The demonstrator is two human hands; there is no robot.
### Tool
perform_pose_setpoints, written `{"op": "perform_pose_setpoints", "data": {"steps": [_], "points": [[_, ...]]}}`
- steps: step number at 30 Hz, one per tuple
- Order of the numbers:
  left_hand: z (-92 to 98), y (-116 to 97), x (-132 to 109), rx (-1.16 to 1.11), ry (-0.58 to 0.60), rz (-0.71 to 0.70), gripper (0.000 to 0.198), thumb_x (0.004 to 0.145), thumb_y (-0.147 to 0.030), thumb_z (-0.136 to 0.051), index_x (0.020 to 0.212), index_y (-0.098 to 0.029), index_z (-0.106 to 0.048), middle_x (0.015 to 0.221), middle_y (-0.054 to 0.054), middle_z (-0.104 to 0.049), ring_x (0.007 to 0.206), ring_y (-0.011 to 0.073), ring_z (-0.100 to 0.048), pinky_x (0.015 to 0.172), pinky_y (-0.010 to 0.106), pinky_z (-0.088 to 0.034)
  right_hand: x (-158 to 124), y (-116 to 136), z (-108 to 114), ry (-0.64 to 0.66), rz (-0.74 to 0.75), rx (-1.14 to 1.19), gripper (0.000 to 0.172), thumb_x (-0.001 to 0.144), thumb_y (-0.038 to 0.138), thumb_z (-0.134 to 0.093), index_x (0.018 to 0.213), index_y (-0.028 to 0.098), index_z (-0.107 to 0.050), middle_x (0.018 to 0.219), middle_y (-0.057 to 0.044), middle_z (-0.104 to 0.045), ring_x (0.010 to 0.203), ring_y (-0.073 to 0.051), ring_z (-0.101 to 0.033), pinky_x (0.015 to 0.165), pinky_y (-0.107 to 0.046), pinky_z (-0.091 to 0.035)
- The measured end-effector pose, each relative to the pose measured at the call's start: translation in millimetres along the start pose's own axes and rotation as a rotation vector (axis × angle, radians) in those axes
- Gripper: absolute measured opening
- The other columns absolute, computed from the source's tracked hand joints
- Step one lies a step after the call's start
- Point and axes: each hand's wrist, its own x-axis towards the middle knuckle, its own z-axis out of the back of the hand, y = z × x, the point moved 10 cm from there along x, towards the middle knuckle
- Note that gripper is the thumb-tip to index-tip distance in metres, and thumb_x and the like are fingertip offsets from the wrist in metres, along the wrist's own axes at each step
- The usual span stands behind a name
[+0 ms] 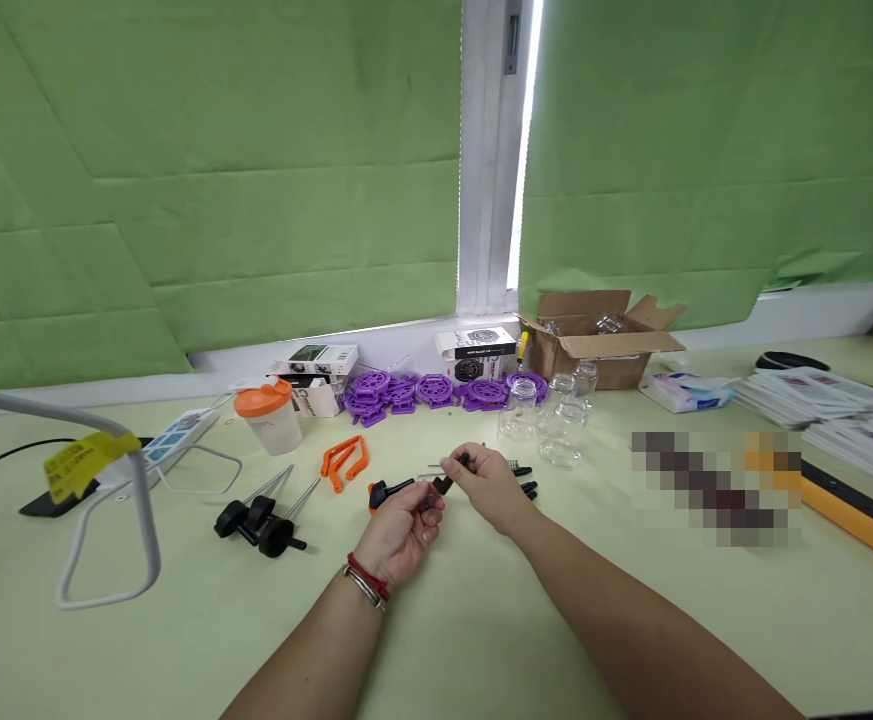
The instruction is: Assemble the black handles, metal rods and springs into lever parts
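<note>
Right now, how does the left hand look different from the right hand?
The left hand has a red band and a silvery bracelet at its wrist; the right hand has neither. The left palm faces partly up, while the right hand shows its back. The left hand sits lower in the picture than the right. Both pinch at a small black item; whether it's one shared piece is hard to tell.

open near tabletop [466, 650], glass jars [562, 445] blocking behind, black-capped rods [275, 537] left

Tissue pk [685, 393] beside white stacks [818, 402]; pwr strip [181, 440] L; grn sheets [256, 160] behind
</note>
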Motion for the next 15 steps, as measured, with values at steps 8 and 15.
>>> {"op": "perform_pose_setpoints", "data": {"steps": [8, 15], "points": [[3.1, -8, 0, 0.056, -0.03, -0.076, 0.007, 0.08, -0.009, -0.051, 0.077, -0.011, -0.057, 0.064, 0.002, -0.055, 0.051, 0.005, -0.051, 0.048, 0.015, -0.043, 0, -36, -6, -0.021, -0.273, 0.375, 0.041, 0.072, 0.06, -0.053, 0.073, 0.019, -0.046, 0.045, 0.009, -0.037, 0.037, -0.004, -0.023, 0.038, -0.02, -0.015], [2.6, -11, 1, 0.388, -0.133, -0.261, 0.008, 0.072, -0.008, -0.05, 0.07, -0.015, -0.051, 0.067, -0.001, -0.054, 0.061, 0.0092, -0.055, 0.065, 0.024, -0.047, -3, -71, 1, -0.172, -0.39, 0.356, 0.039, 0.073, 0.058, -0.052, 0.074, 0.02, -0.042, 0.046, 0.007, -0.047, 0.033, -0.005, -0.028, 0.034, -0.018, -0.02]]}}
